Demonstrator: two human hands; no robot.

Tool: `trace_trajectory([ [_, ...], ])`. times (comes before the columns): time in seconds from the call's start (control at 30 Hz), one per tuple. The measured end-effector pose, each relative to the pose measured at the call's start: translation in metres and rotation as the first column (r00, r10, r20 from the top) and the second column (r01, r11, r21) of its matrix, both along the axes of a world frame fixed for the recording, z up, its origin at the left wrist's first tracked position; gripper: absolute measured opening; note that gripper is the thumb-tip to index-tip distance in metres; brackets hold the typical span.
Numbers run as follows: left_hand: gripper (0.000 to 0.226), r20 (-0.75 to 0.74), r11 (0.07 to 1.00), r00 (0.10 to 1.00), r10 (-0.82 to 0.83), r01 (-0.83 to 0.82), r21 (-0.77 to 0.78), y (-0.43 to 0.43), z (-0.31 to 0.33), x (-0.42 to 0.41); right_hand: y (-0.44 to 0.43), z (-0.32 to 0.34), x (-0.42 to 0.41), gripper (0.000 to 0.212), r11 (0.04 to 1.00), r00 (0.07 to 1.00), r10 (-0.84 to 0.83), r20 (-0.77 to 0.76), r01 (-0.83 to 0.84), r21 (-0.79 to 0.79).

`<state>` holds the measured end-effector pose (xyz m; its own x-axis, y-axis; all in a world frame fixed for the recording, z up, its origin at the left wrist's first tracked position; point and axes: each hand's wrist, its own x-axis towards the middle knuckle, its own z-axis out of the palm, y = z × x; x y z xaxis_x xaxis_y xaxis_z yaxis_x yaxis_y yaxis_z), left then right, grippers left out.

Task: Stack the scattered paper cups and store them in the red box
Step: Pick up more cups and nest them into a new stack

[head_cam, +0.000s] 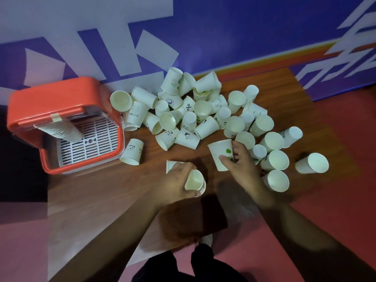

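The left hand (175, 180) grips a short stack of cups (194, 181) and the right hand (242, 162) clasps a single cup (219, 152), while only one long stack (61, 131) lies in the red box (61, 92) and dozens of loose cups (203, 107) still litter the bench (101, 190), so most of the job looks undone.

A wooden tabletop (101, 192) bears scattered paper cups (188, 138) and a red box (50, 94).

White paper cups (189, 121) scattered beside open red box (50, 96).
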<state>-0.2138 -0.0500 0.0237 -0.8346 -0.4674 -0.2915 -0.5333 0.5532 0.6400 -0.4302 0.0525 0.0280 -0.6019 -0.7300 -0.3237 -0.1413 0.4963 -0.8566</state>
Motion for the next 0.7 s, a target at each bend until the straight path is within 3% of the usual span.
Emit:
trace_trajectory([
  [0.1,0.075,0.005,0.995,0.998,-0.068,0.068,-0.076,0.008,-0.02,-0.001,0.015,0.002,0.008,0.076,1.0,0.998,-0.001,0.059,0.002,-0.02],
  [0.23,0.092,0.025,0.989,0.992,-0.124,0.126,-0.078,0.011,-0.037,0.007,0.023,0.007,0.022,0.077,0.999,0.992,0.018,0.126,-0.013,-0.044],
  [0.3,0.087,-0.046,0.997,0.999,-0.027,0.023,-0.079,0.007,-0.035,0.013,0.025,0.009,0.03,0.081,0.998,0.991,0.046,0.127,-0.04,-0.049],
  [0.4,0.057,-0.126,0.976,0.975,0.181,-0.194,-0.098,-0.013,-0.036,0.022,0.025,0.005,0.041,0.085,0.995,0.988,0.095,0.119,-0.09,-0.047],
  [0.47,0.051,-0.075,0.971,0.973,0.216,-0.222,-0.083,-0.028,-0.042,0.025,0.026,0.004,0.051,0.082,0.991,0.987,0.126,0.101,-0.121,-0.055],
  [0.63,0.09,0.139,0.99,0.981,0.139,-0.142,0.009,-0.053,-0.063,0.031,0.032,-0.008,0.08,0.079,0.975,0.974,0.219,0.053,-0.216,-0.048],
  [0.7,0.089,0.203,0.995,0.975,0.091,-0.096,0.018,-0.055,-0.072,0.033,0.037,-0.013,0.087,0.08,0.966,0.965,0.259,-0.05,-0.259,-0.001],
])
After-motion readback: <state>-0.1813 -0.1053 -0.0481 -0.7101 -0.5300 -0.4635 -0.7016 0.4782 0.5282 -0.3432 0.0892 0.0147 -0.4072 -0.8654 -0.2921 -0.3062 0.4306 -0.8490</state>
